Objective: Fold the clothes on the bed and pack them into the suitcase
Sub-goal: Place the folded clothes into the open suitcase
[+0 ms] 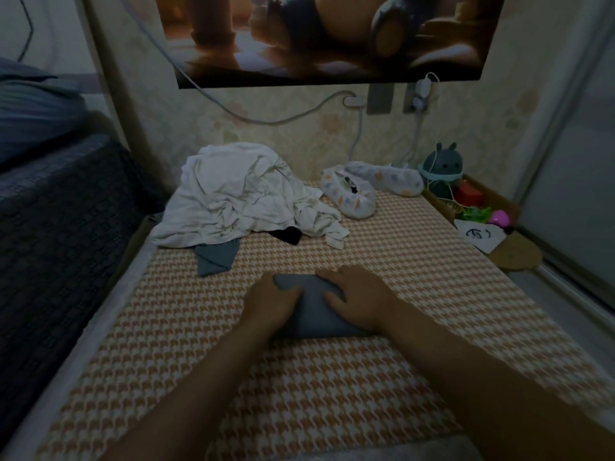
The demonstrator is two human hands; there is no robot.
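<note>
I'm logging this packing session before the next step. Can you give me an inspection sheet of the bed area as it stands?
Surface: bed cover, orange-and-white houndstooth.
Job's things: folded grey-blue garment under both hands; crumpled white clothes pile at the back, with a blue-grey piece and a black piece poking out beneath it; suitcase not seen.
Clutter: patterned white fabric items; box of small things with a round eared figure; drawn-on paper.
Hands: left hand on the garment's left edge, grip unclear; right hand pressing flat.
Cables: white cables along the wall to plugs.
Surroundings: poster; dark blanket at left.
</note>
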